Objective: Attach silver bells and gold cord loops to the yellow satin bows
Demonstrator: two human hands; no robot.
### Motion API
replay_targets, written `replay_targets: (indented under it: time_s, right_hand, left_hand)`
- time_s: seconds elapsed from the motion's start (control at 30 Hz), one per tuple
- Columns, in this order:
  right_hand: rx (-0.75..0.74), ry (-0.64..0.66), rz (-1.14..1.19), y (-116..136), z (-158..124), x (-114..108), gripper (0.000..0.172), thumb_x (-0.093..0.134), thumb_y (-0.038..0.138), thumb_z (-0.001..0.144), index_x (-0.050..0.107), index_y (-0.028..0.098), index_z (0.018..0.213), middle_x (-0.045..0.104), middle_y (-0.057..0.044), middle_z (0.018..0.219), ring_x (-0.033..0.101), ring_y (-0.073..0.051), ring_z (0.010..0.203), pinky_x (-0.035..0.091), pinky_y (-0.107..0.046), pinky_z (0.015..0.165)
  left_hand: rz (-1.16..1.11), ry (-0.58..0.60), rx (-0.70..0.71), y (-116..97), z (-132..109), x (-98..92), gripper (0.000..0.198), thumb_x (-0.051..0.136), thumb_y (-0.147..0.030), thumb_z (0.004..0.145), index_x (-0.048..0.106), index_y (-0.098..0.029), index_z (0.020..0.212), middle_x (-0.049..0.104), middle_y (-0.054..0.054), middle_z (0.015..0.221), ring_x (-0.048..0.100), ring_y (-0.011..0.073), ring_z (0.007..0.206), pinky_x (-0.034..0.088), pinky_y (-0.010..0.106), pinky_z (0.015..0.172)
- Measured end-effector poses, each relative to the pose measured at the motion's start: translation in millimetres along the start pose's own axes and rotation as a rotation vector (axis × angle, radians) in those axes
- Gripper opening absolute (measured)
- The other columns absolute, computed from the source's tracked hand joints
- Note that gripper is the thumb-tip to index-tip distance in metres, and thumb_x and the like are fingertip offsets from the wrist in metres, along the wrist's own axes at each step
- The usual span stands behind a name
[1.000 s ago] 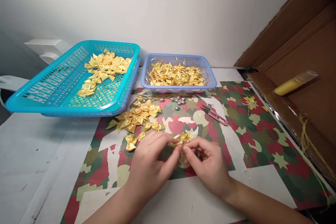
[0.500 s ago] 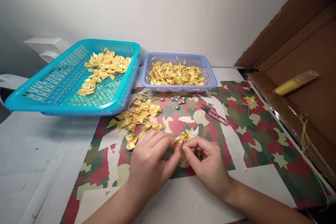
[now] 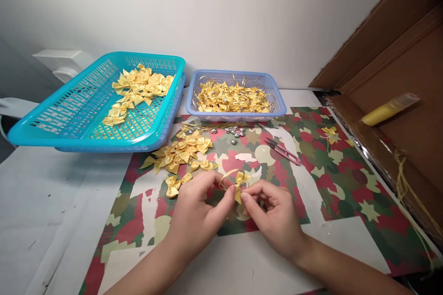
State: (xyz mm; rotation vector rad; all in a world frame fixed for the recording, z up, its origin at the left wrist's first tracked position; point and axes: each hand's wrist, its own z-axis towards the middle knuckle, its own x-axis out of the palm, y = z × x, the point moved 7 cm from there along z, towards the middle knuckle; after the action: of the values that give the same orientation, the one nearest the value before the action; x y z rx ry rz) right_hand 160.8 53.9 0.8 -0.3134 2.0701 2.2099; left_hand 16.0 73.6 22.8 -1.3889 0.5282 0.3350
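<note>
Between my two hands is a yellow ribbon bow [image 3: 239, 179] with a gold cord [image 3: 226, 176] looped at its left. My left hand [image 3: 202, 205] pinches the bow and cord between thumb and forefinger. My right hand [image 3: 272, 209] is closed too, its thumb and forefinger pinched at the bow's lower right; the exact spot they grip is hidden by the fingertips. Just beyond my left hand, loose yellow bows [image 3: 182, 152] lie in a pile. Behind the pile are several gold cords [image 3: 211, 126] and small silver bells [image 3: 234, 142].
A turquoise basket [image 3: 86, 142] of bows stands at the left, stacked on a blue one. A blue-violet basket [image 3: 236, 114] at the back holds corded bows. Pink thread snips [image 3: 284, 151] lie right of centre. A cardboard box wall [image 3: 398, 55] borders the right side, with a yellow tube [image 3: 389, 109].
The bow has turned more upright between my fingers, with one tail now hanging down. The gold cord has opened into a wider loop at the left. My hands have barely shifted.
</note>
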Motion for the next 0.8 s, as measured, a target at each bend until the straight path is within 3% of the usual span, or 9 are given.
replay_targets:
  time_s: [0.17, 0.37, 0.53, 0.8]
  right_hand:
    - [-0.008, -0.014, -0.004, 0.5, -1.0, -1.0, 0.016, 0.057, 0.019, 0.087, 0.059, 0.017, 0.071, 0.060, 0.002, 0.056, 0.056, -0.011, 0.050, 0.047, -0.021, 0.051]
    - [-0.005, -0.023, 0.007, 1.0, 0.7, -1.3, 0.016, 0.057, 0.019, 0.087, 0.059, 0.018, 0.072, 0.060, 0.002, 0.056, 0.057, -0.011, 0.050, 0.047, -0.021, 0.050]
    - [-0.001, -0.024, 0.009, 0.6, 0.7, -0.9, 0.015, 0.057, 0.019, 0.087, 0.059, 0.018, 0.072, 0.060, 0.002, 0.057, 0.057, -0.011, 0.050, 0.047, -0.021, 0.049]
    - [-0.005, -0.027, 0.014, 1.1, -0.2, 0.4, 0.017, 0.057, 0.019, 0.087, 0.059, 0.018, 0.070, 0.061, 0.001, 0.057, 0.058, -0.012, 0.050, 0.049, -0.022, 0.049]
  left_hand:
    - [-0.207, 0.086, -0.171, 10.1, -0.5, 8.6, 0.018, 0.059, -0.031, 0.085, 0.056, -0.020, 0.071, 0.064, -0.001, 0.069, 0.060, 0.0137, 0.063, 0.047, 0.023, 0.056]
    - [-0.113, -0.020, -0.019, 0.5, -2.4, 2.1, 0.007, 0.061, -0.023, 0.082, 0.060, -0.019, 0.076, 0.065, -0.001, 0.070, 0.060, 0.0124, 0.058, 0.049, 0.024, 0.055]
    - [-0.054, -0.092, 0.116, -7.9, -4.8, -2.0, 0.006, 0.060, -0.017, 0.082, 0.061, -0.018, 0.076, 0.067, 0.003, 0.077, 0.062, 0.0155, 0.071, 0.050, 0.025, 0.058]
    - [-0.078, -0.056, 0.041, -2.3, -3.2, 1.7, 0.007, 0.064, -0.023, 0.082, 0.064, -0.019, 0.077, 0.068, 0.003, 0.081, 0.063, 0.0167, 0.076, 0.050, 0.025, 0.060]
